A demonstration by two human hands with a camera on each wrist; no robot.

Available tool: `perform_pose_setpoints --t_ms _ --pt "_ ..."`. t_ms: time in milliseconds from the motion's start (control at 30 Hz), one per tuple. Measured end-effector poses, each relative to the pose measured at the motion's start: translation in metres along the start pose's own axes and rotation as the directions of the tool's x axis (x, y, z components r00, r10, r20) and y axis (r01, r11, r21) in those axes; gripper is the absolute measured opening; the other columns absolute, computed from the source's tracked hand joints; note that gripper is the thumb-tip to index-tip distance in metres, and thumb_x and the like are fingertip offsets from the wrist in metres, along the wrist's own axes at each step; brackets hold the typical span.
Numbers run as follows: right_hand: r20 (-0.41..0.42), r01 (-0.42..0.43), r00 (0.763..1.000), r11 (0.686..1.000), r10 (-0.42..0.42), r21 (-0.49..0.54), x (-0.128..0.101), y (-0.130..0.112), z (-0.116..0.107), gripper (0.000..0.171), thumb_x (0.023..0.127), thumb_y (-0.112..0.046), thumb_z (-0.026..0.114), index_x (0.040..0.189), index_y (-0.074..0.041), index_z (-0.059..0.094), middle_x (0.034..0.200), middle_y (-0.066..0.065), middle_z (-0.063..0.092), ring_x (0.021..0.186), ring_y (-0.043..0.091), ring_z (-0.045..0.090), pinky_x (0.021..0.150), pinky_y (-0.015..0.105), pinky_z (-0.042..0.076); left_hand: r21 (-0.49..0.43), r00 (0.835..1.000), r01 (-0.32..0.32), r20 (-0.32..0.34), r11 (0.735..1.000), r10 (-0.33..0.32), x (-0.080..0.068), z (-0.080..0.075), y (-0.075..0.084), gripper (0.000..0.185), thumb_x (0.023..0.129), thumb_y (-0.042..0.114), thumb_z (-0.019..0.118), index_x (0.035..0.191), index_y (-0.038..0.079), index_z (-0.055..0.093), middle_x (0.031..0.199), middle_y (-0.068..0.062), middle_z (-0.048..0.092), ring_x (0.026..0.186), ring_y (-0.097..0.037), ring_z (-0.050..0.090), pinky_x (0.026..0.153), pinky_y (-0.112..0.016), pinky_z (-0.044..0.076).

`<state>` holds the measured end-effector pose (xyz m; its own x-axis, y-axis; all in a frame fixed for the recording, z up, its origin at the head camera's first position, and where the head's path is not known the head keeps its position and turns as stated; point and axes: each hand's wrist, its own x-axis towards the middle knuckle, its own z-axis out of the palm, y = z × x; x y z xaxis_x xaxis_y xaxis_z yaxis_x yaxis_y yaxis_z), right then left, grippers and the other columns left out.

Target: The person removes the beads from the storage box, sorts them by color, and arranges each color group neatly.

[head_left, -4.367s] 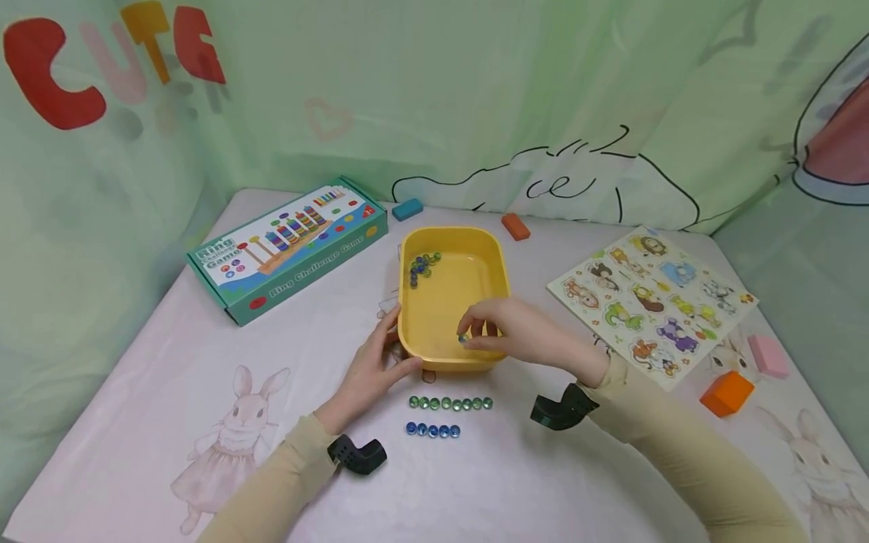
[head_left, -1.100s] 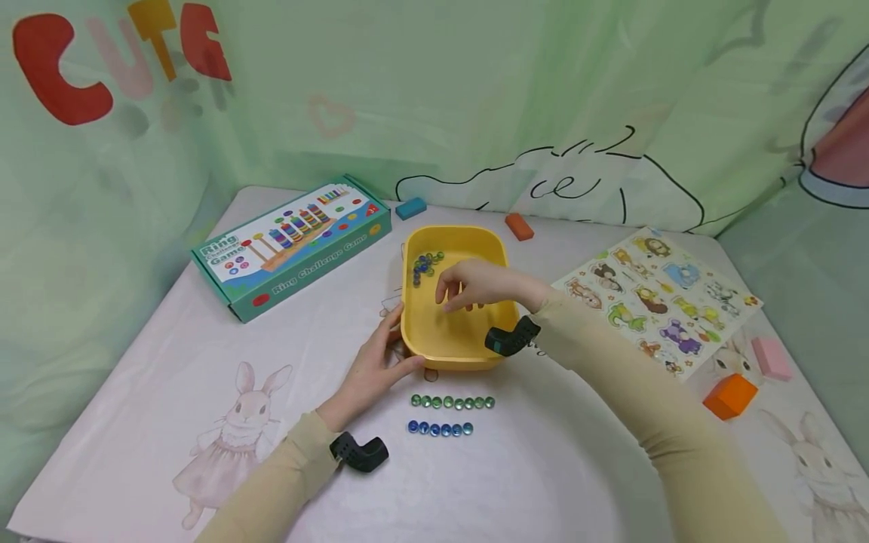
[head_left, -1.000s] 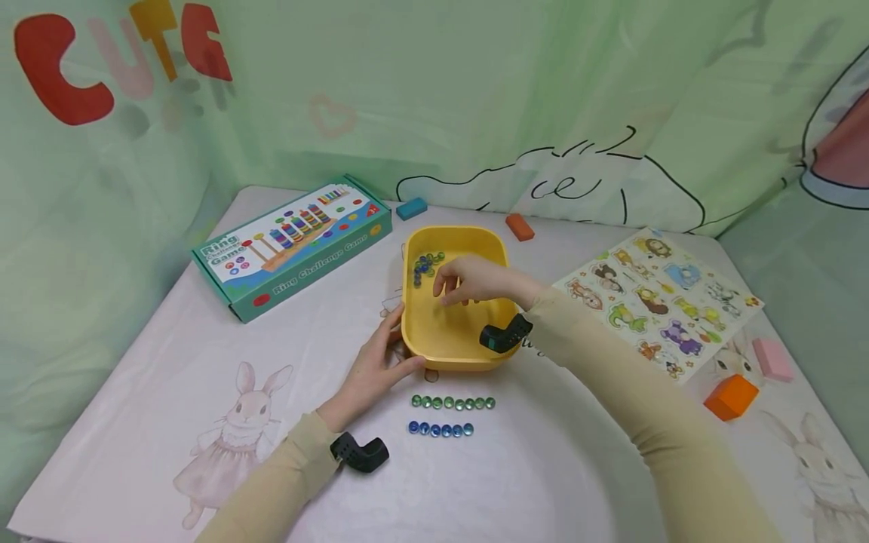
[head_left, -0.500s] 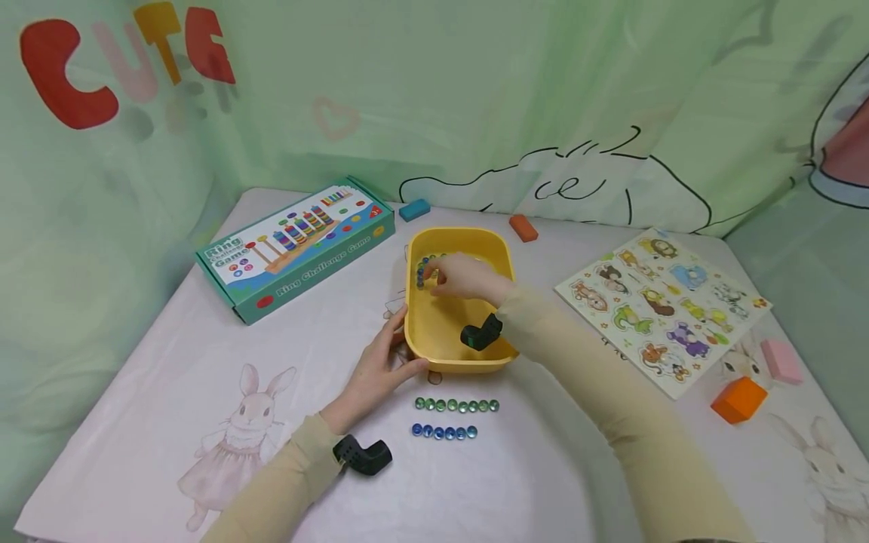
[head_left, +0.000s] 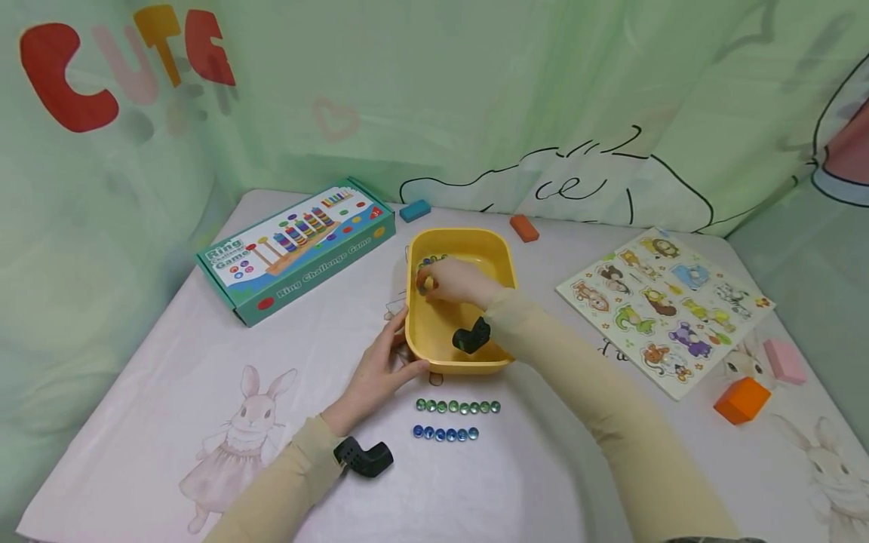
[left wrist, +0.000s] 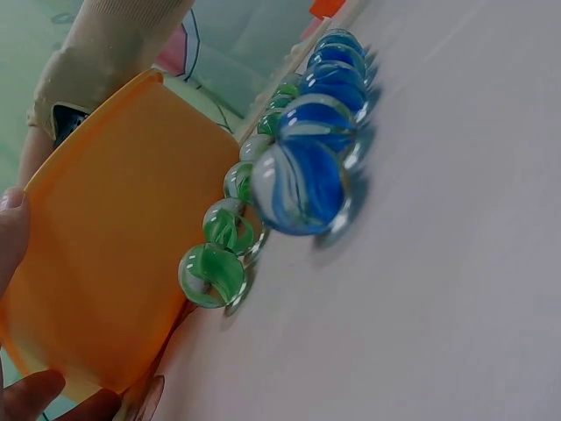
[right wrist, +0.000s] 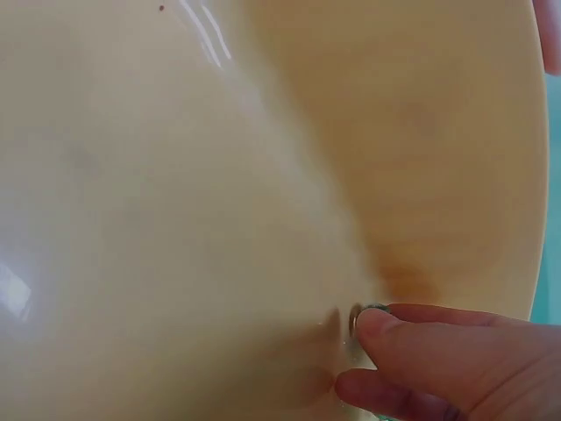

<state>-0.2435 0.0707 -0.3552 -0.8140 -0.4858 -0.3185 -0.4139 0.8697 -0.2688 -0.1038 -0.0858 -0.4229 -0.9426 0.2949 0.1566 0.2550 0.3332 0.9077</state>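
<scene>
A yellow plastic tub (head_left: 468,367) stands mid-table. My left hand (head_left: 373,375) grips its near left corner, thumb at the front and fingers along the side. Inside the tub, my right hand (head_left: 462,279) reaches to the left wall; in the right wrist view its thumb and index finger pinch a glass marble (right wrist: 357,321) low over the tub floor. Several other marbles (head_left: 426,262) show past the knuckles, partly hidden by the hand. In front of the tub lie a row of green-swirled marbles (head_left: 453,407) and, nearer, a shorter row of blue-swirled marbles (head_left: 440,434).
A Ring Challenge Game box (head_left: 295,249) lies at the back left. Behind the tub are a blue block (head_left: 415,210) and a red-orange block (head_left: 524,228). To the right lie an animal puzzle board (head_left: 665,309), an orange block (head_left: 742,400) and a pink block (head_left: 784,360).
One more marble sits at the right end of the blue row than at first. Since then my right hand has moved back into the tub and leftward to the marbles, now pinching one. My left hand stays put.
</scene>
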Motion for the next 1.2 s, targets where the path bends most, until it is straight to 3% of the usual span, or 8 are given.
perform_pose_setpoints --t_ms 300,467,667,1000,1200 --pt "-0.016 0.015 1.0 1.0 -0.015 -0.003 -0.005 -0.006 0.001 0.019 0.088 -0.021 0.063 0.105 -0.016 0.068 0.1 0.001 0.065 0.09 0.019 0.054 0.087 0.029 0.048 -0.017 1.0 -0.03 0.005 0.999 0.03 0.001 0.0 0.0 0.084 0.084 0.032 0.067 0.149 0.024 0.015 0.146 -0.006 0.036 0.125 -0.022 0.046 0.106 -0.041 0.036" --pt "0.005 0.025 1.0 1.0 -0.025 -0.005 -0.009 -0.008 0.0 0.016 0.087 -0.023 0.065 0.101 -0.015 0.068 0.094 0.001 0.064 0.085 0.018 0.053 0.08 0.027 0.047 -0.02 1.0 -0.021 0.008 1.0 0.021 0.0 0.0 0.002 0.084 0.084 0.034 0.067 0.149 0.023 0.014 0.146 -0.007 0.036 0.125 -0.023 0.047 0.106 -0.044 0.034" --pt "0.065 0.088 0.994 0.996 -0.087 -0.007 -0.015 -0.006 -0.005 0.012 0.086 -0.023 0.066 0.094 -0.013 0.067 0.09 0.001 0.064 0.08 0.016 0.053 0.072 0.024 0.046 -0.03 1.0 -0.024 0.013 0.999 0.025 -0.001 0.0 0.001 0.084 0.084 0.033 0.067 0.149 0.022 0.014 0.146 -0.007 0.036 0.126 -0.023 0.046 0.107 -0.044 0.033" --pt "0.216 0.168 0.961 0.985 -0.171 0.035 -0.045 -0.008 -0.024 0.009 0.087 -0.021 0.064 0.089 -0.013 0.064 0.082 0.0 0.059 0.077 0.014 0.05 0.067 0.021 0.042 -0.025 1.0 -0.004 0.016 1.0 0.005 -0.001 -0.001 0.002 0.084 0.084 0.036 0.066 0.149 0.023 0.014 0.147 -0.006 0.035 0.127 -0.024 0.045 0.108 -0.044 0.031" --pt "0.124 0.205 0.969 0.975 -0.214 0.083 -0.074 -0.004 -0.025 0.01 0.087 -0.021 0.064 0.092 -0.013 0.063 0.082 -0.001 0.059 0.079 0.014 0.051 0.071 0.023 0.043 -0.03 1.0 0.003 0.019 1.0 -0.003 -0.001 -0.001 0.002 0.084 0.084 0.035 0.066 0.149 0.024 0.014 0.147 -0.007 0.035 0.127 -0.024 0.045 0.107 -0.045 0.032"
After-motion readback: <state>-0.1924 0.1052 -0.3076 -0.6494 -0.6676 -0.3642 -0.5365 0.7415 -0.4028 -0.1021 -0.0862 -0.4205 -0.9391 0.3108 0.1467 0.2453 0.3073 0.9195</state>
